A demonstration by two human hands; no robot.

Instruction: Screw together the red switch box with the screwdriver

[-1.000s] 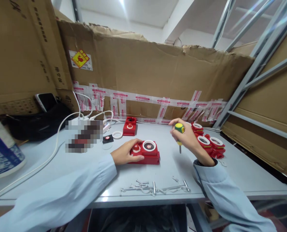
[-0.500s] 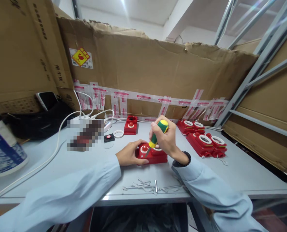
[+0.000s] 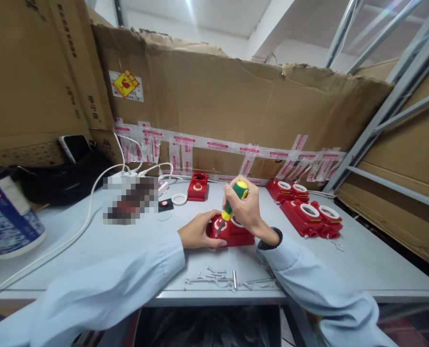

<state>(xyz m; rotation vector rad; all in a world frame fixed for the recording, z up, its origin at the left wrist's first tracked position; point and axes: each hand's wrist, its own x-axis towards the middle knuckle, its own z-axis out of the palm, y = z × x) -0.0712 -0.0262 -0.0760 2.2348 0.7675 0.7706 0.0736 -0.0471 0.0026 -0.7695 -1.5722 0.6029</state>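
the right hand (image 3: 248, 212) has swung in from the right side of the table (image 3: 362, 260) and now sits over the red housing (image 3: 238, 235), and it has barely shifted in the last half second. it is fisted around the green and yellow screwdriver (image 3: 235, 197), which tilts down and left, tip on the housing's top near its left end. the left hand (image 3: 197, 232) clasps that left end, fingers curled on it. the housing lies flat at the middle of the table, near the front. loose screws (image 3: 228, 278) are scattered just in front of it. behind it, a white ring (image 3: 179, 199) and a smaller red unit (image 3: 197, 187). off right, a cluster of red housings (image 3: 310, 214).
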